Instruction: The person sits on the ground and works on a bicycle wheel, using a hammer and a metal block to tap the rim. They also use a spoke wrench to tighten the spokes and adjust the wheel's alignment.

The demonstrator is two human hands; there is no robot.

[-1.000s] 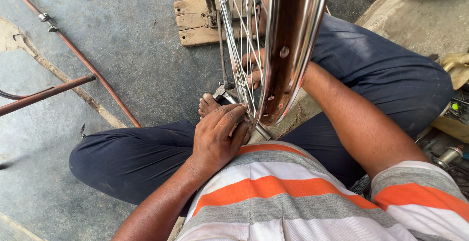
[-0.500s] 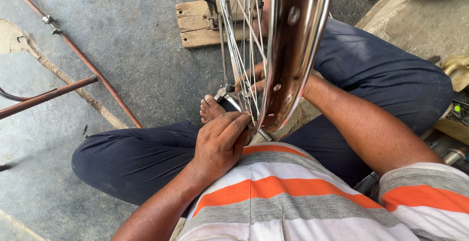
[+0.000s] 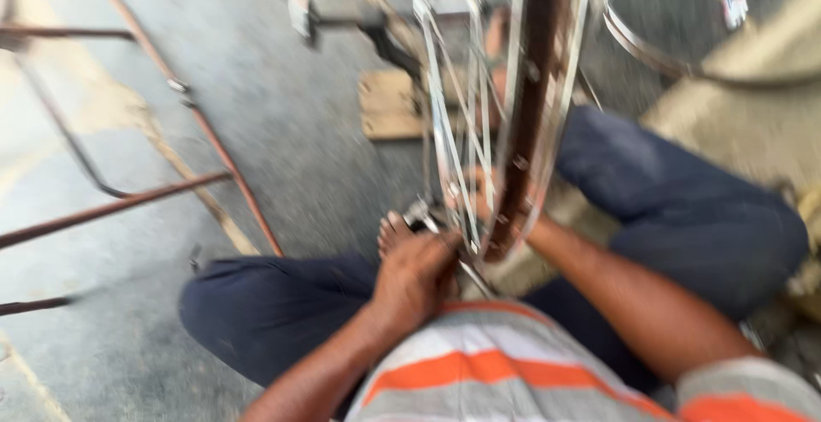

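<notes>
The view is blurred. A bicycle wheel stands upright between my legs, its brown metal rim (image 3: 537, 114) edge-on and its silver spokes (image 3: 449, 131) to the left. My left hand (image 3: 415, 278) is curled around the wheel's bottom edge, close to my striped shirt. My right forearm reaches in from the right, and my right hand (image 3: 481, 204) sits behind the rim, only partly seen through the spokes. Its grip is hidden. A small metal part (image 3: 419, 215) lies beside my bare foot (image 3: 393, 232).
I sit cross-legged on a grey concrete floor in dark blue trousers (image 3: 684, 208). Rusty metal rods (image 3: 214, 153) run across the floor at left. A wooden block (image 3: 389, 106) and a pedal (image 3: 301, 11) lie beyond the wheel. Another rim (image 3: 641, 46) curves at upper right.
The camera has tilted and moved, blurring the view and bringing the pedal and more floor into sight. Both hands stay at the bottom of the wheel.
</notes>
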